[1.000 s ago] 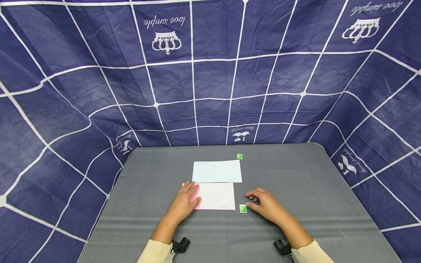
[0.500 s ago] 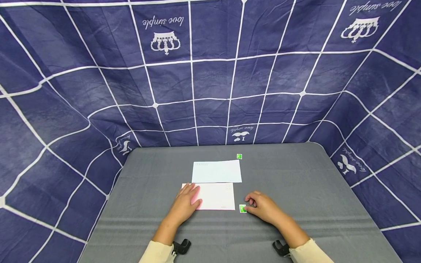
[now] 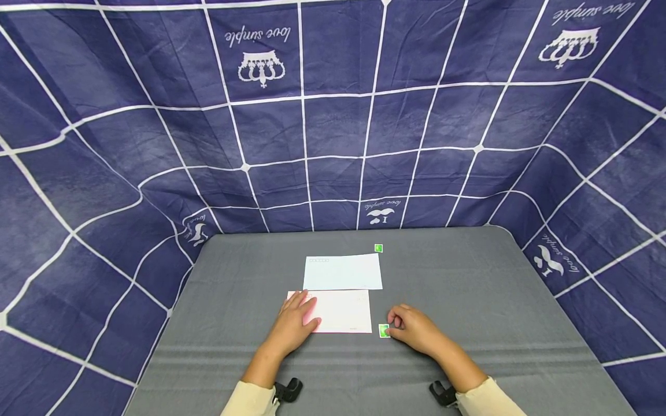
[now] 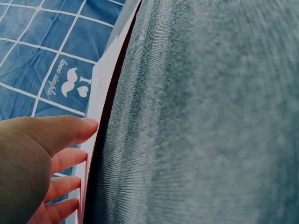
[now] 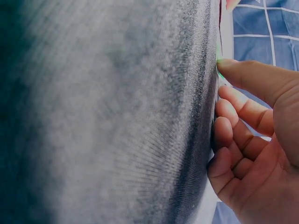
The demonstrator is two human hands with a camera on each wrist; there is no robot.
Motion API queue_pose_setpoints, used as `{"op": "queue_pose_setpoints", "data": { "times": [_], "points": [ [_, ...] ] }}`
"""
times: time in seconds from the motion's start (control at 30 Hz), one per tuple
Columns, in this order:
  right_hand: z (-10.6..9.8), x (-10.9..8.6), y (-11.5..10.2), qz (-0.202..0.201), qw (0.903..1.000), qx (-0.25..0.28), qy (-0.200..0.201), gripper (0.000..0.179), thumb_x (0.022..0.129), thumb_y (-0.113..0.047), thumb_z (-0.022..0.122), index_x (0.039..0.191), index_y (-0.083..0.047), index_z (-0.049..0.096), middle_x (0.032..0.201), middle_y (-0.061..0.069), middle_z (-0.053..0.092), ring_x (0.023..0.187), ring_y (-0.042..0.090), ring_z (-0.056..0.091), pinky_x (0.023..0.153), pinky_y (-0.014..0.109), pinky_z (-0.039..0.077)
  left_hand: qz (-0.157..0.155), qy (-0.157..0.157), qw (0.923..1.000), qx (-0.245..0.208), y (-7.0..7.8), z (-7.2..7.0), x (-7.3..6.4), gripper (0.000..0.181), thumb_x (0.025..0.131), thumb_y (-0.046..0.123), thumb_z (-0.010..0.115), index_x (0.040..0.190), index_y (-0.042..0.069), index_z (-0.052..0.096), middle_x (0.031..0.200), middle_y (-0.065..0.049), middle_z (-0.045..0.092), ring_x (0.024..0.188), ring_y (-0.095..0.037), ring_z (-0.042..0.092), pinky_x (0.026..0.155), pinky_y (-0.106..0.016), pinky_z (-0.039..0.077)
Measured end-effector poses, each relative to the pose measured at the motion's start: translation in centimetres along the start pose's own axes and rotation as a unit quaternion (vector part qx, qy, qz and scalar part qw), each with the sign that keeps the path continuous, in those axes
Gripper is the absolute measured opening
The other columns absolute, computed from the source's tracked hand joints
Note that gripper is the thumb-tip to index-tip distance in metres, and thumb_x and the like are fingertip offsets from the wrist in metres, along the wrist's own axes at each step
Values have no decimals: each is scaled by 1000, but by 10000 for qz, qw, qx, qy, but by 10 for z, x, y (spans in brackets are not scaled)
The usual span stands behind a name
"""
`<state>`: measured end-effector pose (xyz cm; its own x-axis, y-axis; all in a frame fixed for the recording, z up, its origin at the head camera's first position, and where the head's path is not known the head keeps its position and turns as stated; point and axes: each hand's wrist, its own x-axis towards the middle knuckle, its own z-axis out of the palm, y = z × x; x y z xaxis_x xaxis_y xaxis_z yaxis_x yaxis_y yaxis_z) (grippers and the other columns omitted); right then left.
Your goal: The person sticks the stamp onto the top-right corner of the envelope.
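Two envelopes lie flat on the table, one above the other in the head view: a white envelope (image 3: 343, 273) behind and a pink-tinted envelope (image 3: 340, 312) in front. My left hand (image 3: 293, 323) rests on the left end of the front one, fingers spread and thumb (image 4: 81, 128) on its near edge. To the right of that envelope lies a small green stamp (image 3: 383, 330) with a white border. My right hand (image 3: 416, 332) is beside it, the thumb (image 5: 229, 66) touching the stamp's right edge. Its other fingers (image 5: 224, 130) are loosely bent, apart from the thumb.
Another green stamp (image 3: 378, 248) lies behind the right end of the white envelope. Grey cloth covers the table (image 3: 250, 260). A blue curtain with white grid lines (image 3: 338, 127) encloses its back and sides.
My right hand has shifted slightly left, bringing its thumb onto the stamp's edge, and its fingers have bent more. The left hand stays on the front envelope; both envelopes lie as before.
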<state>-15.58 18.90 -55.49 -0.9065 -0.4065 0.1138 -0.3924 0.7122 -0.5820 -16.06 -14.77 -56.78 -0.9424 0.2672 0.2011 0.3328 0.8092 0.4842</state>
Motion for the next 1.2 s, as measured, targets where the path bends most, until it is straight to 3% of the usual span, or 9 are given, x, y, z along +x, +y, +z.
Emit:
{"op": "queue_pose_setpoints", "data": {
  "times": [0.73, 1.2],
  "points": [
    [0, 1, -1, 192, 9986, 487, -31, 16, 87, -8, 74, 80, -16, 62, 75, -8, 53, 68, -4, 45, 61, 17, 41, -153, -181, 9997, -29, 1, 0, -1, 54, 88, 26, 74, 136, 2, 63, 149, -26, 51, 143, -47, 41, 118, -66, 30],
    [-4, 6, 1, 213, 9919, 1248, -118, 14, 91, -8, 71, 81, -14, 63, 78, -5, 56, 70, -2, 49, 63, 17, 44, -388, -259, 9989, 50, 6, 0, -1, 56, 89, 31, 74, 138, 6, 62, 154, -22, 47, 148, -44, 37, 121, -63, 25]
  ]
}}
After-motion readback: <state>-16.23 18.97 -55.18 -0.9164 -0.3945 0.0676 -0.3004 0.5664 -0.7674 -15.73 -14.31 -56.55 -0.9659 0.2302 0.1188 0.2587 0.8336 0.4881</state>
